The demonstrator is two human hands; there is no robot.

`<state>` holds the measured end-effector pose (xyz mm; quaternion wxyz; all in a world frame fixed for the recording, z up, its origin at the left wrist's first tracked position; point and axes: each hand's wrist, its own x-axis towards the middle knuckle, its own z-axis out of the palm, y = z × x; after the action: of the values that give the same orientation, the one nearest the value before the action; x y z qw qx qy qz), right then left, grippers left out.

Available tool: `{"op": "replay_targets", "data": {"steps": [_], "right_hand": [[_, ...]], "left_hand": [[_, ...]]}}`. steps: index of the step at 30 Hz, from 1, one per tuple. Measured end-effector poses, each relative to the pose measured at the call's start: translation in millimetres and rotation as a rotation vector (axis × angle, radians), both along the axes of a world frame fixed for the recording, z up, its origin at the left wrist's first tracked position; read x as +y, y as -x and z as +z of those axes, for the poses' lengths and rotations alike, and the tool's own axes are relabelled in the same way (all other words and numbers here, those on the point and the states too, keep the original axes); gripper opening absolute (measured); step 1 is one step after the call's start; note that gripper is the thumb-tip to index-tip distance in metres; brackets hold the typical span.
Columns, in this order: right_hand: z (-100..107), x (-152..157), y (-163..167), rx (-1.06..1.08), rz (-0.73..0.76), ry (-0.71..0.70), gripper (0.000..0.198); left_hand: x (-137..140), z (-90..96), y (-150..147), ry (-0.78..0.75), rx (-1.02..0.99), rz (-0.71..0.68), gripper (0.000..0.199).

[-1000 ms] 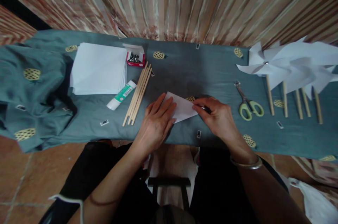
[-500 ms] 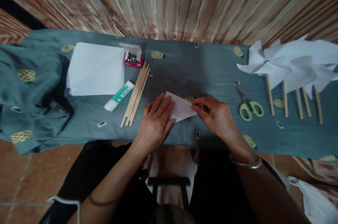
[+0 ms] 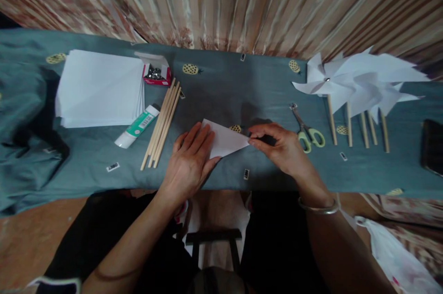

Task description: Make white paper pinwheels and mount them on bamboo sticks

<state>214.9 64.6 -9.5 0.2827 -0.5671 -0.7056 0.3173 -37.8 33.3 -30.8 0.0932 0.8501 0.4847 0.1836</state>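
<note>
A folded triangle of white paper point(image 3: 224, 139) lies on the cloth in front of me. My left hand point(image 3: 189, 160) rests flat on its left part, fingers stretched out, covering that end. With thumb and fingertips, my right hand point(image 3: 277, 146) pinches the paper's pointed right corner. Left of my left hand lie several wooden sticks point(image 3: 161, 125) side by side and a glue stick point(image 3: 137, 127) with a green label. Green-handled scissors point(image 3: 307, 131) lie to the right of my right hand.
A stack of white paper point(image 3: 100, 88) sits at the left, beside an open red box point(image 3: 157, 75) of metal pins. White paper pinwheels point(image 3: 360, 81) on sticks lie at the right. A dark object point(image 3: 432, 146) is at the right edge. A pleated curtain point(image 3: 221, 8) hangs behind the table.
The view has shifted to the right, bringing the dark object into sight. My left hand stays flat on the paper, and my right hand still pinches its corner.
</note>
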Motion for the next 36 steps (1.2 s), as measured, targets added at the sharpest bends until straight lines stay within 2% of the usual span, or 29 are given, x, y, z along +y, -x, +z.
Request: {"op": "replay_targets", "data": {"steps": [6, 13, 18, 23, 25, 28, 30, 32, 36], "right_hand": [[-3, 3, -5, 0.05, 0.005, 0.053, 0.024], [-3, 7, -5, -0.011, -0.036, 0.122, 0.019], [3, 9, 5, -0.118, -0.092, 0.061, 0.013], [7, 6, 6, -0.166, -0.068, 0.004, 0.012], [6, 2, 5, -0.169, -0.058, -0.042, 0.026], [0, -7, 7, -0.21, -0.049, -0.124, 0.075], [-6, -13, 10, -0.266, -0.022, -0.144, 0.098], [-12, -16, 15, -0.312, -0.01, -0.141, 0.106], [-19, -13, 21, -0.353, -0.051, -0.154, 0.106]], "left_hand": [[0, -0.4, -1, -0.035, 0.025, -0.009, 0.052], [0, 0.3, -1, -0.044, 0.032, -0.014, 0.05], [1, -0.5, -1, -0.043, 0.053, -0.006, 0.049], [1, -0.2, -1, -0.044, 0.075, -0.002, 0.048], [1, 0.3, -1, -0.046, 0.072, -0.008, 0.047], [1, 0.7, -1, -0.048, 0.069, -0.009, 0.047], [1, 0.5, -1, -0.048, 0.069, -0.007, 0.047], [0, 0.0, -1, -0.05, 0.072, -0.004, 0.048], [0, -0.7, -2, -0.05, 0.083, 0.0, 0.048]]}}
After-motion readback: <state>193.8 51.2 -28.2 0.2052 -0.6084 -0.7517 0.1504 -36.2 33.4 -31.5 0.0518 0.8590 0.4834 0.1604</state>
